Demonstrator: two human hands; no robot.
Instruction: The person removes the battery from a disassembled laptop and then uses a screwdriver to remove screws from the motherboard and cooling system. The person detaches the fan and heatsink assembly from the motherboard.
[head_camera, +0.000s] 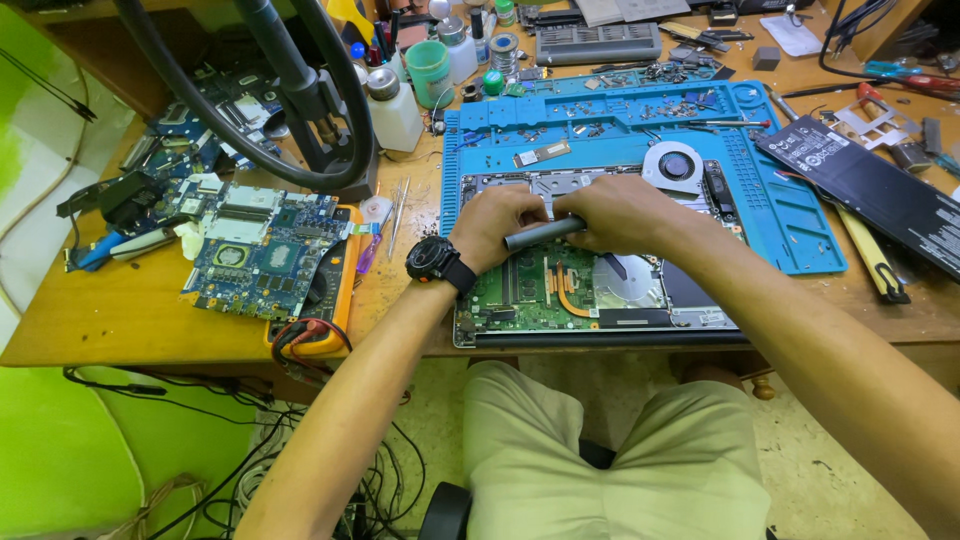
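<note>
Grey cylindrical tool (543, 233), probably a driver handle, is held level between both hands above the opened laptop (600, 290) lying on the blue work mat (790, 215). It is judged light, stiff and smooth, so it is best gripped around the barrel, while the exposed green board (520, 290) beneath is fragile and should be touched only lightly. The left hand (497, 225) is curled about the tool's left end, fingers pressed together; the right hand (625, 212) is closed over its other end, hiding that part. Whether a tip meets the board cannot be told. A loose fan (673, 165) rests on the mat just beyond.
</note>
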